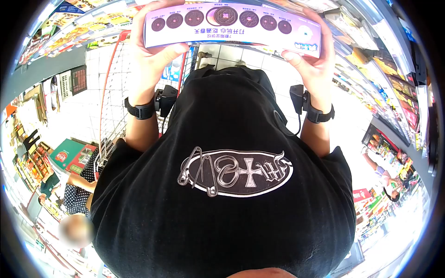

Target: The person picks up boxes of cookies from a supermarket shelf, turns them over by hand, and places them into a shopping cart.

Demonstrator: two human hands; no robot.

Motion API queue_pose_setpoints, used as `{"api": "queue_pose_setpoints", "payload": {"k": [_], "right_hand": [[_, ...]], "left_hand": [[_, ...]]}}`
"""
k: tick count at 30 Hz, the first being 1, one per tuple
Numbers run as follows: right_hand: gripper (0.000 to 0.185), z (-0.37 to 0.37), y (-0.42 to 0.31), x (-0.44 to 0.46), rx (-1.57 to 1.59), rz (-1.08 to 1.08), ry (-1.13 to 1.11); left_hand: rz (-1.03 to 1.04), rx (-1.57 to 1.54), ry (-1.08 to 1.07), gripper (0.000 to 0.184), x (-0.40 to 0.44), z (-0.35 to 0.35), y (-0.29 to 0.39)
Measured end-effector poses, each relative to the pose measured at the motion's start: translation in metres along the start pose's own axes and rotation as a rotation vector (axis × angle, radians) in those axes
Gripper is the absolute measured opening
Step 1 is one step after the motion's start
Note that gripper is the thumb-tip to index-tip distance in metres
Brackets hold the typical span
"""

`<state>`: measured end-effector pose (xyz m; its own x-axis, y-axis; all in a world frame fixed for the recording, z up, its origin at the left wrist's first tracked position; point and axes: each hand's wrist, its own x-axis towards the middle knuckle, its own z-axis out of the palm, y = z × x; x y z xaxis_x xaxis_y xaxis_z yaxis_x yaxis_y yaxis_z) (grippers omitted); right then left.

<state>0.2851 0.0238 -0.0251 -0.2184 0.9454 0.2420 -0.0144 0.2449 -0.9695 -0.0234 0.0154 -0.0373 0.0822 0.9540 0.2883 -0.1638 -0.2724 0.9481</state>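
Note:
A long purple and white cookie box, printed with a row of dark round cookies, spans the top of the head view. Its printed lettering appears upside down from here. My left hand grips the left end, thumb pressed on the near face. At the other end, my right hand holds the box in the same manner, thumb on its lower edge. Most of my fingers are hidden behind the box. Each wrist wears a black strap with a small black device.
A wire shopping cart with red edging stands left of me. Stocked shelves run along the upper left, and more shelves curve along the right. A person in polka-dot clothing is close at the left; another person is farther right.

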Motion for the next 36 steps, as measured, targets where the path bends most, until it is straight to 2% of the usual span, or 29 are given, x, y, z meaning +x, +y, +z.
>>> {"api": "queue_pose_setpoints", "payload": {"k": [6, 9, 10, 14, 15, 17, 18, 21, 22, 23, 25, 26, 31, 33, 36], "right_hand": [[0.075, 0.0, 0.008, 0.004, -0.082, -0.04, -0.07], [0.071, 0.012, -0.001, 0.008, -0.095, 0.0, -0.083], [0.067, 0.016, -0.003, 0.009, -0.071, 0.037, -0.071], [0.059, 0.007, 0.01, 0.009, -0.131, 0.134, -0.16], [0.059, 0.008, 0.009, 0.009, -0.131, 0.136, -0.163], [0.064, 0.01, 0.007, 0.01, 0.089, 0.165, -0.048], [0.069, 0.014, 0.005, 0.017, -0.023, -0.004, -0.079], [0.072, 0.007, 0.005, 0.016, -0.063, -0.071, -0.189], [0.069, 0.011, 0.003, 0.013, -0.087, -0.046, -0.121], [0.069, 0.009, 0.003, 0.014, -0.087, -0.045, -0.122], [0.065, 0.004, 0.004, 0.017, -0.195, 0.08, -0.226], [0.057, 0.006, 0.005, 0.016, -0.182, 0.122, -0.191], [0.047, 0.007, 0.005, 0.024, -0.175, 0.139, -0.099], [0.037, -0.002, 0.011, 0.024, 0.001, 0.277, -0.035], [0.043, -0.003, 0.012, 0.024, 0.003, 0.342, -0.016]], "left_hand": [[0.021, -0.058, 0.012, 0.067, 0.002, 0.007, 0.008], [-0.049, -0.319, 0.133, 0.062, -0.004, -0.003, -0.005], [-0.034, -0.363, 0.1, 0.056, -0.004, -0.01, -0.008], [-0.102, -0.255, 0.116, 0.05, 0.007, -0.002, -0.001], [-0.207, -0.269, 0.208, 0.074, 0.012, 0.022, 0.023], [-0.257, -0.075, 0.117, 0.045, 0.008, 0.007, 0.008], [-0.256, -0.076, 0.116, 0.045, 0.006, 0.002, 0.003], [-0.338, -0.082, 0.147, 0.039, 0.004, -0.008, -0.007], [-0.342, -0.107, 0.112, 0.037, 0.003, -0.015, -0.012], [-0.345, -0.131, 0.078, 0.038, 0.004, -0.016, -0.012], [-0.352, -0.086, 0.142, 0.036, 0.007, -0.013, -0.007], [-0.344, -0.098, 0.108, 0.036, 0.008, -0.017, -0.008], [-0.337, -0.196, -0.004, 0.032, 0.014, -0.016, -0.004], [-0.342, -0.169, -0.041, 0.036, 0.015, -0.016, -0.004], [-0.353, -0.115, -0.113, 0.043, 0.015, -0.018, -0.005]]}}
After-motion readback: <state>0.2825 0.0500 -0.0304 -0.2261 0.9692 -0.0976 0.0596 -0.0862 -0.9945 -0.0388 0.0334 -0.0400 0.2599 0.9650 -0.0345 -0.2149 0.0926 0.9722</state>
